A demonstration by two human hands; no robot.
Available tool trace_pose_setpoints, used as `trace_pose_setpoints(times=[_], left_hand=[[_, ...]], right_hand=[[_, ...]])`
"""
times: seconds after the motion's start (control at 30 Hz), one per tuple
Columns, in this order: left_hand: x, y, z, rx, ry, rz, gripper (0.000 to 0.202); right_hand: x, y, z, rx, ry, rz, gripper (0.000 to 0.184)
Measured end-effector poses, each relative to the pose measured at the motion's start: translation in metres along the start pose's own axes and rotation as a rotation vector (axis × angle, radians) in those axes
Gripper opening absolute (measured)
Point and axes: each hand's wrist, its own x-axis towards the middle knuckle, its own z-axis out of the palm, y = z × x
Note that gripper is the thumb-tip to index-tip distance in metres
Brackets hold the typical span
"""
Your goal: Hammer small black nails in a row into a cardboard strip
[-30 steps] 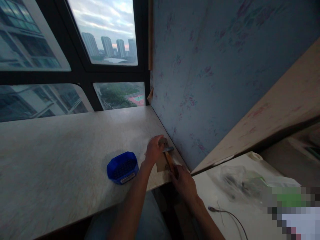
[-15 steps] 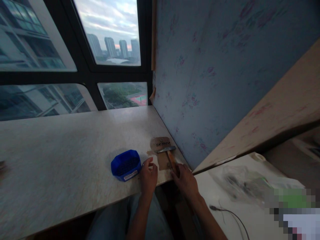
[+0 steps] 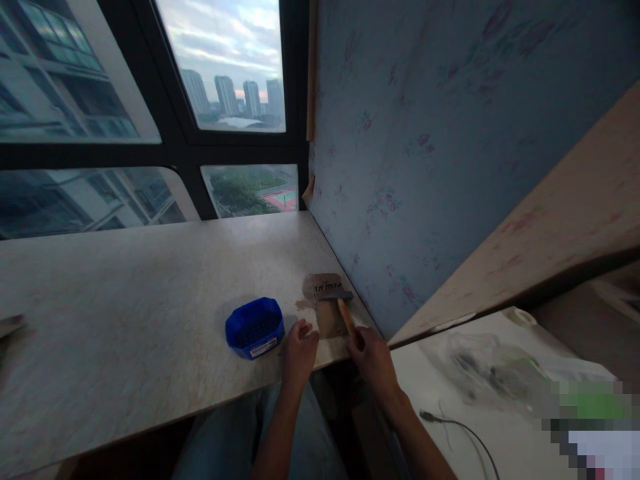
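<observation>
My right hand (image 3: pixel 371 357) grips the wooden handle of a small hammer (image 3: pixel 341 308), whose metal head rests on a brown wooden piece (image 3: pixel 325 303) with a row of small dark nails, near the table's right edge by the wall. My left hand (image 3: pixel 299 348) rests at the table's front edge, fingers loosely curled, holding nothing I can see, just left of the wooden piece and right of a blue plastic tray (image 3: pixel 254 327) with something dark inside.
The pale tabletop (image 3: pixel 140 293) runs left under a dark-framed window (image 3: pixel 175 143). A blue floral wall (image 3: pixel 425 147) closes the right side. A slanted board (image 3: pixel 550 227) leans over a lower surface holding a plastic bag (image 3: pixel 480 367) and a cable (image 3: pixel 450 427).
My left hand drew back from the wooden piece to the table's front edge, uncovering the nails. The hammer stays on the piece.
</observation>
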Motion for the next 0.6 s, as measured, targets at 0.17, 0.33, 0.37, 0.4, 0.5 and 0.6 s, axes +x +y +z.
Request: trace_pose_setpoints(times=[0.17, 0.33, 0.37, 0.4, 0.5, 0.6], left_hand=[[0.008, 0.014, 0.005, 0.066, 0.045, 0.043, 0.043], [0.033, 0.04, 0.011, 0.389, 0.099, 0.11, 0.052], [0.036, 0.044, 0.013, 0.461, 0.086, 0.119, 0.053], [0.038, 0.047, 0.015, 0.524, 0.069, 0.128, 0.056], [0.04, 0.051, 0.021, 0.65, 0.033, 0.153, 0.061], [0.036, 0.051, 0.024, 0.697, 0.039, 0.156, 0.059]], right_hand=[[-0.003, -0.004, -0.018, 0.152, 0.093, -0.071, 0.027], [-0.011, -0.022, -0.045, 0.403, 0.166, -0.114, 0.027], [-0.013, -0.026, -0.049, 0.424, 0.164, -0.112, 0.027], [-0.014, -0.028, -0.053, 0.438, 0.163, -0.113, 0.026], [-0.015, -0.031, -0.059, 0.465, 0.176, -0.124, 0.026], [-0.015, -0.028, -0.062, 0.461, 0.189, -0.127, 0.025]])
